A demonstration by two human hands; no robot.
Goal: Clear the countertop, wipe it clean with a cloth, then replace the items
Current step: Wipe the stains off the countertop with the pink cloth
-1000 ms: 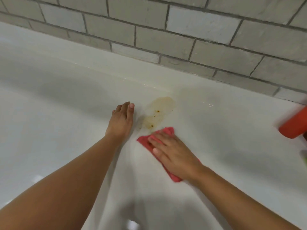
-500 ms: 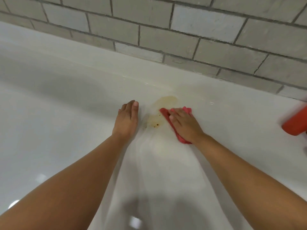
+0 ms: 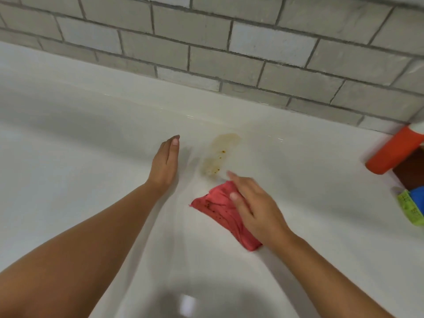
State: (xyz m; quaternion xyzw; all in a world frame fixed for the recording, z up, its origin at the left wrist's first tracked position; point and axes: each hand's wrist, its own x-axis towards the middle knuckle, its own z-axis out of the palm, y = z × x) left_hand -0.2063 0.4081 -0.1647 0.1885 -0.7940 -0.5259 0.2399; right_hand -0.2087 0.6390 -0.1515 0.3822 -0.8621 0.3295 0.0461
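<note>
- Head view, looking down: the white glossy desk [image 3: 68, 157] fills most of the picture, running from the lower edge up to the wall.
- Grey brick-pattern tiles with dark grout make up the wall [image 3: 252, 42] across the top.
- Both of my bare forearms reach in from the lower corners and come towards each other near the middle of the desk.
- My right hand [image 3: 254, 205] lies palm down on the cloth, its fingers straight and a little apart, pressing rather than gripping. It is blurred, and its longest fingertip reaches just short of the near end of the stain.
- My left hand [image 3: 165, 164] rests flat on the bare desk just left of the stain, with its fingers straight and held together, holding nothing.
- Under my right hand is the red cloth [image 3: 220, 207], crumpled and flecked with dark specks. It lies on the desk just on my side of the stain, its left corner sticking out past my thumb.
- An orange cylinder [image 3: 392, 152] lies tilted at the right edge, close to the wall.
- Between my two hands and a little farther from me sits the stain [image 3: 218, 154], a pale yellow-brown smear with a few dark specks.
- Below the cylinder, cut off by the right edge, are a brown shape [image 3: 410, 171], a blue shape [image 3: 418, 198] and a green patterned piece [image 3: 410, 210]. I cannot tell what they are.
</note>
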